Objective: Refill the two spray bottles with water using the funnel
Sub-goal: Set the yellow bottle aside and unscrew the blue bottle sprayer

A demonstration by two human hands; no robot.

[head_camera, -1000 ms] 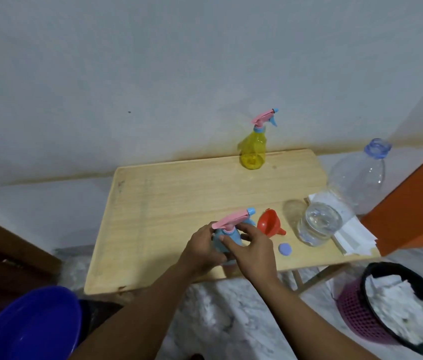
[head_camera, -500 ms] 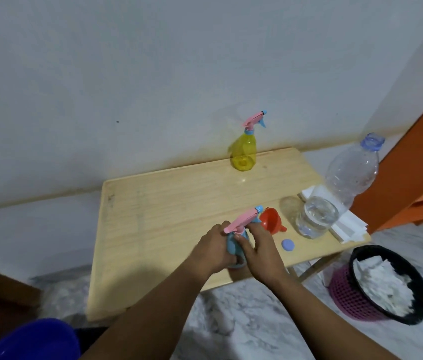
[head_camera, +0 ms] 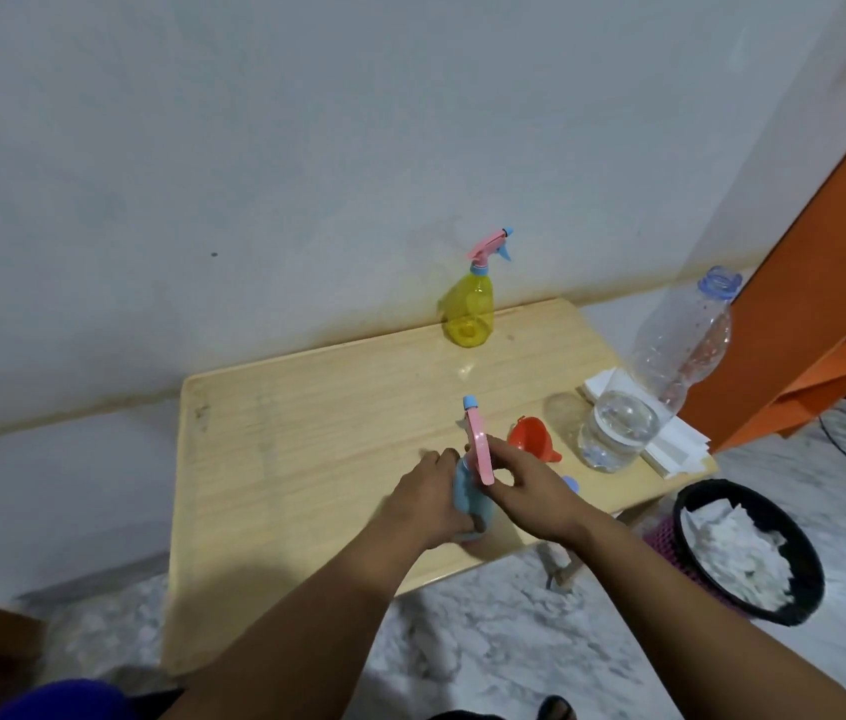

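A blue spray bottle [head_camera: 464, 485] stands near the front of the wooden table [head_camera: 306, 433]. My left hand [head_camera: 431, 504] grips its body. My right hand [head_camera: 519, 483] holds its pink trigger head [head_camera: 478, 441], whose nozzle points away from me. A red funnel [head_camera: 530, 436] lies just right of my hands. A yellow spray bottle [head_camera: 468, 309] with a pink head stands at the table's back edge by the wall. A large clear water bottle [head_camera: 654, 376], uncapped and partly filled, stands at the right edge. Its blue cap [head_camera: 570, 482] peeks out behind my right hand.
White paper napkins [head_camera: 670, 439] lie under and beside the water bottle. A black bin [head_camera: 748, 553] with crumpled paper stands on the marble floor at the right. An orange shelf [head_camera: 826, 304] rises at far right. A blue basin rim [head_camera: 62, 698] shows bottom left.
The pink trigger head has turned from pointing right to pointing away from me under my right hand. The view has shifted left and up.
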